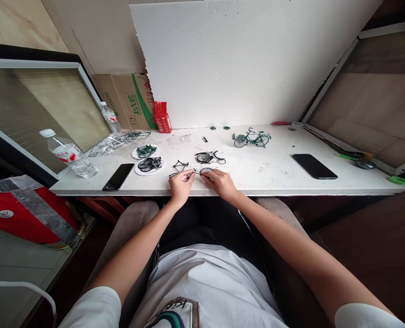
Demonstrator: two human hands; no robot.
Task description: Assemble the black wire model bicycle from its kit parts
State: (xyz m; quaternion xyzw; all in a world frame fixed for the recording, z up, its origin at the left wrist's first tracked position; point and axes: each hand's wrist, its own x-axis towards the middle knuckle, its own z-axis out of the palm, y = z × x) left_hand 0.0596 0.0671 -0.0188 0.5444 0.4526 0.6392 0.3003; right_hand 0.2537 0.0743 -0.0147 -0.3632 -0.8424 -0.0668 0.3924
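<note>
My left hand (181,186) is closed in a pinch near the table's front edge, around a small dark part too fine to name. Beside it, my right hand (222,183) has its fingertips pressed together at a small black spoked wheel (206,170), which they partly cover. A thin piece spans the short gap between the two hands. Just beyond my left hand stands a black toy bicycle frame (181,166). Farther back lies a partly built black toy bicycle (207,157). A green toy bicycle (252,138) stands upright to the right.
Two white paper plates hold green parts (146,151) and black parts (149,164). One phone (119,176) lies left, another phone (314,166) right. Water bottles (69,155), a red box (162,117) and a cardboard box (127,100) stand left. A white board (250,64) rises behind.
</note>
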